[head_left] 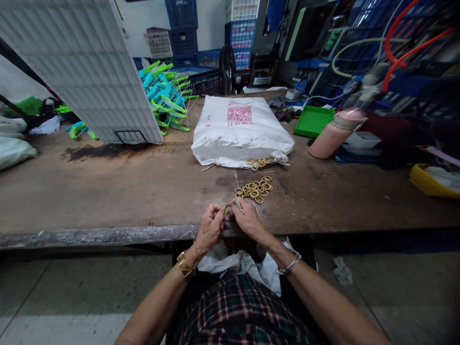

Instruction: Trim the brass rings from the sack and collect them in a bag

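At the table's near edge my left hand point(210, 226) is closed, pinching a brass-coloured ring point(225, 209) between thumb and fingertips. Close beside it, my right hand point(248, 221) is closed around a slim, pale, pen-like tool point(238, 205); its exact kind is too small to make out. My fingertips nearly meet at the ring. Just beyond the right hand lies a loose pile of brass-coloured rings point(256, 189). A few more rings point(259, 163) rest against the front of a white woven sack point(240, 129) with red print.
A pink bottle point(332, 136) and a green tray point(314, 120) stand at the right, a yellow tray point(431, 181) farther right. At the left are an upright white ribbed panel point(82, 67) and a heap of green and turquoise plastic parts point(167, 96). White sheeting point(239, 263) covers my lap.
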`<state>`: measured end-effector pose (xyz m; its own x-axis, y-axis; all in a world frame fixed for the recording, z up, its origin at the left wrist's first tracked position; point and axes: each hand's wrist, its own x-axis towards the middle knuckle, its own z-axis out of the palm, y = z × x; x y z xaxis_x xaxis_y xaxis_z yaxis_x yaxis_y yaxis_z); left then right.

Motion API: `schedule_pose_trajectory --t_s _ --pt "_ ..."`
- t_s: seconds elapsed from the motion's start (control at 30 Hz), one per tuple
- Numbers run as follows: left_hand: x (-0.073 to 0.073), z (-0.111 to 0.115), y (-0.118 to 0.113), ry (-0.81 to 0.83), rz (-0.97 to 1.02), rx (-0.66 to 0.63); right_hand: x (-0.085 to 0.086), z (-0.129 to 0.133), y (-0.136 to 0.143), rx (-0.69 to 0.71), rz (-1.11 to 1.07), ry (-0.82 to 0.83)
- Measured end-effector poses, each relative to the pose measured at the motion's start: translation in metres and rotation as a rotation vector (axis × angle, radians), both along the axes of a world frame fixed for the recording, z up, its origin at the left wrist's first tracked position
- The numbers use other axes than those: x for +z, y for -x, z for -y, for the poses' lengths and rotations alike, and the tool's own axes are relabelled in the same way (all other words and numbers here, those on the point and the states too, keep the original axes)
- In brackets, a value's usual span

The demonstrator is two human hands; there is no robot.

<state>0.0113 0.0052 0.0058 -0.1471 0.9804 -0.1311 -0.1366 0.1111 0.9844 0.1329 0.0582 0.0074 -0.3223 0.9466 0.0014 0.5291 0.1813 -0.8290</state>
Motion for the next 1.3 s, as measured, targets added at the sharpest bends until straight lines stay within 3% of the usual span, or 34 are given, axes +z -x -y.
schedule_pose_trajectory --t_s 0.17,0.33,0.83,1.07,1.17,1.3 --pt "-0.002 0.001 0.001 -0.022 -0.054 -0.009 0.000 0.008 -0.008 0.176 0.380 -0.184" --pt "-0.004 0.001 0.000 -0.036 -0.039 0.000 0.001 0.011 -0.007 0.213 0.532 -0.201" --pt "-0.009 0.003 0.005 -0.051 -0.024 -0.057 0.003 0.010 -0.003 0.258 0.669 -0.221" --pt "0.019 0.025 0.007 -0.029 0.152 -0.173 0.004 -0.005 -0.008 0.201 0.737 -0.202" --pt "0.026 0.031 0.014 0.007 0.327 -0.108 0.003 -0.005 -0.007 0.156 0.701 -0.202" --pt "0.020 0.031 0.026 0.061 0.425 0.021 0.005 0.004 0.002 0.133 0.580 -0.211"
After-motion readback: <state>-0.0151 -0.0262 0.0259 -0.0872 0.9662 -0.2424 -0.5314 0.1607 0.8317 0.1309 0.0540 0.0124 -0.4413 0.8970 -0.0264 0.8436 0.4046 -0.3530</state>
